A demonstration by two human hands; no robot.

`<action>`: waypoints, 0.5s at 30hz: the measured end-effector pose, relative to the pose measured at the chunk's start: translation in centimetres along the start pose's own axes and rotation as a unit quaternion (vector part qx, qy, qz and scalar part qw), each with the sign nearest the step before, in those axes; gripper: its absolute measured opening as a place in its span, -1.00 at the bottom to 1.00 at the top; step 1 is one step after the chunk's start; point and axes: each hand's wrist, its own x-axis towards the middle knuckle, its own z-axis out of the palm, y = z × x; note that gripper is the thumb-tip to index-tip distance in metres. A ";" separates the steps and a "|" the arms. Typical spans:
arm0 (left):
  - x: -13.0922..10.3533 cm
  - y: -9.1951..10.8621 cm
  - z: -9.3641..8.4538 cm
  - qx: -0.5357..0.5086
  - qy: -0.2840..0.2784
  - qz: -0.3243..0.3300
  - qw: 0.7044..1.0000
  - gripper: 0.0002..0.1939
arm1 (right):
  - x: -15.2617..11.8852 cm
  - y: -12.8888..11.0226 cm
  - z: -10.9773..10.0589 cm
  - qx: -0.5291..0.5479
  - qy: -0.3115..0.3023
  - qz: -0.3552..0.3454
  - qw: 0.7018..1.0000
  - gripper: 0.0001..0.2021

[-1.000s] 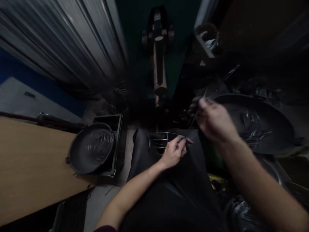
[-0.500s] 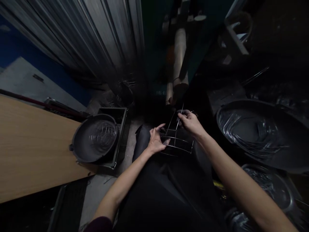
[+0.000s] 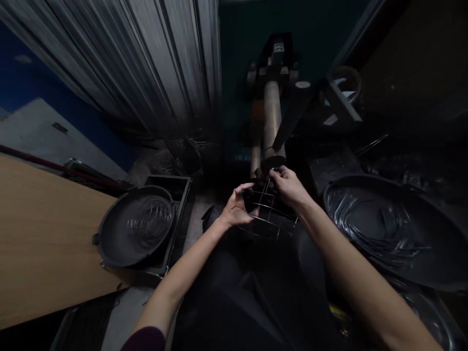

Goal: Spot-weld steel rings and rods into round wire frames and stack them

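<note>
In the middle of the view is a small frame of thin curved metal wires (image 3: 268,222), above my lap. My left hand (image 3: 234,207) grips its left side, thumb below and fingers above. With a closed pinch, my right hand (image 3: 287,186) holds a thin straight wire (image 3: 267,186) that runs along the frame's far end. Both hands are just below the blunt end of a thick metal cylinder (image 3: 272,114) on a dark green machine. A thinner rod (image 3: 255,158) ends close to my left fingertips. Some fingers of both hands are hidden in shadow.
A round black pan with wire pieces (image 3: 109,234) rests on a dark crate (image 3: 186,190) at left. On the right, a larger black pan (image 3: 438,265) holds bundles of wire (image 3: 351,229). A wooden board (image 3: 47,239) and corrugated metal sheeting (image 3: 146,58) stand at left.
The wire frame and my right hand have come closer to the cylinder's end, and the straight wire's tip now meets its underside. The view has tilted upward slightly.
</note>
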 end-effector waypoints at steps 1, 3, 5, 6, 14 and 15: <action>0.1 -0.3 0.0 -0.002 0.007 0.007 1.000 -0.20 | 0.2 0.1 0.1 0.002 0.001 -0.001 1.000 -0.70; 0.3 -0.8 0.0 -0.003 0.017 0.027 0.999 -0.21 | 0.6 0.3 0.1 0.007 0.005 -0.001 1.000 -0.69; 0.7 -1.2 -0.1 -0.006 0.024 0.047 0.999 -0.22 | 0.9 0.4 0.2 0.006 0.007 -0.001 1.000 -0.69; 0.8 -1.3 -0.1 -0.008 0.028 0.053 0.998 -0.22 | 1.0 0.4 0.3 0.005 0.007 -0.001 1.000 -0.68; 1.7 -2.0 -0.6 -0.013 0.019 0.074 0.997 -0.23 | 1.7 0.5 0.9 0.001 0.009 -0.009 1.000 -0.68; 1.7 -2.2 -0.6 -0.011 0.017 0.076 0.997 -0.23 | 1.7 0.5 0.9 -0.004 0.008 -0.011 1.000 -0.68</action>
